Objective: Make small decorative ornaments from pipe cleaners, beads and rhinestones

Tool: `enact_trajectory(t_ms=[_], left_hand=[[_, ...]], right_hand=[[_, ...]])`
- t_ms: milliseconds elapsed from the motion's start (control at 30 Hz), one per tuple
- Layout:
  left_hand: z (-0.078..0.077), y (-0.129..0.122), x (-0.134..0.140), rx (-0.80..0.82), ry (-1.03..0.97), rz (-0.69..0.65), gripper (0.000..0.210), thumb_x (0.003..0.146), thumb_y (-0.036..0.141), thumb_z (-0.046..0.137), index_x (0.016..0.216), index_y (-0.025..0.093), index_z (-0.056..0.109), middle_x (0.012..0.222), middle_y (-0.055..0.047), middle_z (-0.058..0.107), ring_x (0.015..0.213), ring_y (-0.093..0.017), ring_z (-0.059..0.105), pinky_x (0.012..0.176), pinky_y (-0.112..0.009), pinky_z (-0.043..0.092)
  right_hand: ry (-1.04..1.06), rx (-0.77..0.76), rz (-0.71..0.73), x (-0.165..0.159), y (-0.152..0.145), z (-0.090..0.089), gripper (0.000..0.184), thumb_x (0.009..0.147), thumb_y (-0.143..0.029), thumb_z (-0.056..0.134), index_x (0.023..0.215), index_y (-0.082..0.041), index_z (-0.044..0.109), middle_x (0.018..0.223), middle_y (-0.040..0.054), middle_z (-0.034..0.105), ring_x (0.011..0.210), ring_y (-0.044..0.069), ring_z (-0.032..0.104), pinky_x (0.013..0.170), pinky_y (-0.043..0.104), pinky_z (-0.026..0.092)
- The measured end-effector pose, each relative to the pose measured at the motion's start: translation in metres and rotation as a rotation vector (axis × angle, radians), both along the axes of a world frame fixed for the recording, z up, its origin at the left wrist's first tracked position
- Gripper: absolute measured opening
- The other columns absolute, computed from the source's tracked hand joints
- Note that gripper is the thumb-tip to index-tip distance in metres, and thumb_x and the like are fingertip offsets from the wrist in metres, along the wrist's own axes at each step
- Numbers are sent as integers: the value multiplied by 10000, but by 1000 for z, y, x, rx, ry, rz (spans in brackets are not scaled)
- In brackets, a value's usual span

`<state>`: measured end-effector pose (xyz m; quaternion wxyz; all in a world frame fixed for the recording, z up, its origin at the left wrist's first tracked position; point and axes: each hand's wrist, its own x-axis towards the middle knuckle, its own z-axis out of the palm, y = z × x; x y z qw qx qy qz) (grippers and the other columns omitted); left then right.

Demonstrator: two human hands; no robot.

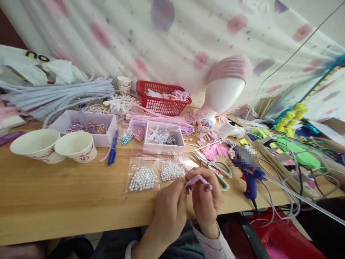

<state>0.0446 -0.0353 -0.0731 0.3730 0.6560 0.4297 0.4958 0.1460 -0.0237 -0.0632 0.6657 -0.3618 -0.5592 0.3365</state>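
Centrally, low in the frame: left hand point(169, 201) and right hand point(207, 201) close together, the fingers of both pinched on a fuzzy lilac strip point(198, 178). Strip bent in a shallow arch; left fingers at its left end, right thumb by its right end. Handling, as I judge it: very light, soft pile over a probable wire core, so bendable, not slippery, hardly fragile, apt to hold a crease. Best taken near the ends, pile uncrushed mid-length. Just left of the hands, two bags of pearly beads point(142, 179) on the wooden surface point(81, 201). To the right, scissors point(209, 162), then a blue glue gun point(250, 183). Above centre, a white box point(163, 148); behind it, a red basket point(161, 106). Upper right, a white head form point(221, 95). Left of frame, paper cups point(78, 154) beside a blue pen point(112, 149).
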Motion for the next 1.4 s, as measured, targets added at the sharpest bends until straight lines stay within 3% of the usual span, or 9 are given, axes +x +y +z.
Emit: enact_trajectory(t_ms=[100,267,400,533,767,933,1167,1300,1400], left_hand=[[4,1,2,-51,24,-59,284,1012,244,330,837,208,551,749,-43,638,707,-203,618,641,-305,412],[16,-3,3,-159,-101,-162,250,1027,288,366,993,218,605,837,-22,645,770,-173,595,704,-284,396],[23,-3,-2,-380,-254,-272,295,1014,408,412,949,212,622,681,29,473,613,-130,435,586,-261,329],[25,0,-4,-608,-474,-449,364,966,518,473,825,192,554,606,70,336,501,-93,262,468,-248,218],[28,-1,-1,-736,-640,-589,355,912,514,579,823,170,593,484,97,331,422,-63,218,412,-215,180],[31,-4,1,-806,-643,-590,373,886,538,602,883,165,604,452,75,469,349,-41,233,363,-198,148],[33,-1,5,-884,-696,-592,406,881,590,576,894,187,540,495,84,482,355,-32,168,359,-191,124],[31,1,4,-860,-650,-501,445,838,613,632,833,180,524,542,105,379,425,-32,187,413,-180,144],[27,0,7,-812,-640,-485,491,811,662,630,766,196,485,520,123,291,409,-36,154,392,-185,129]], right_hand=[[67,-40,0,10,-1,6,313,1019,-427,456,1006,-243,709,785,9,573,660,140,479,583,276,386],[95,-41,-9,16,-4,12,334,1014,-423,476,1002,-246,760,726,13,555,656,139,469,604,275,385],[204,-137,212,25,-3,20,449,993,-500,464,1024,-195,791,668,18,478,618,142,459,564,279,389],[242,-203,369,35,-2,22,343,952,-455,569,1065,-215,787,687,26,519,538,126,463,478,264,357],[166,-91,268,44,7,5,256,872,-501,685,882,-271,797,675,18,538,578,144,491,504,272,386],[152,-36,263,47,12,2,235,842,-500,724,817,-275,785,621,2,532,587,151,480,558,298,406],[214,-290,303,44,14,15,202,812,-399,772,802,-200,745,703,-12,559,400,49,348,350,203,271],[311,-330,189,43,20,21,328,758,-395,820,627,-174,616,567,-42,497,475,78,388,447,210,312],[381,-341,166,35,20,22,328,788,-372,799,670,-193,551,562,-53,497,500,88,387,490,216,326]])
